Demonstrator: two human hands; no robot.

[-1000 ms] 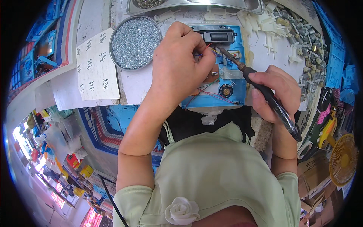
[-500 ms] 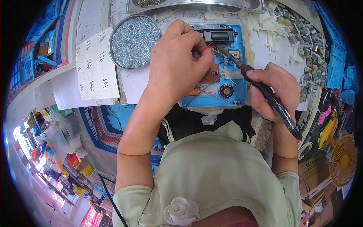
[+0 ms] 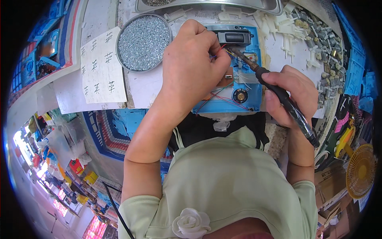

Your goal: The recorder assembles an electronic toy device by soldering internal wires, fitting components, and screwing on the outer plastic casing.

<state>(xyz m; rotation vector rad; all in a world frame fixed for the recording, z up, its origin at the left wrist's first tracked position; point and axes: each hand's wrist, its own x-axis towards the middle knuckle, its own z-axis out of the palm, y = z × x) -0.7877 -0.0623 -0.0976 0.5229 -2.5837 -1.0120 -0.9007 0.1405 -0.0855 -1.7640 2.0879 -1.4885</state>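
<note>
Barely anything has shifted: right hand (image 3: 292, 95) stays clenched around the soldering iron (image 3: 278, 93) (axis slanting up-left), tip at the wires (image 3: 223, 49) pinched by the left hand (image 3: 195, 67) over the blue housing (image 3: 248, 93) on the surface (image 3: 143, 85).

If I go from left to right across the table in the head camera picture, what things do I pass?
Paper sheet with marks → round tin of screws → left hand → blue plastic case → right hand holding the soldering iron → pile of small grey parts.
</note>
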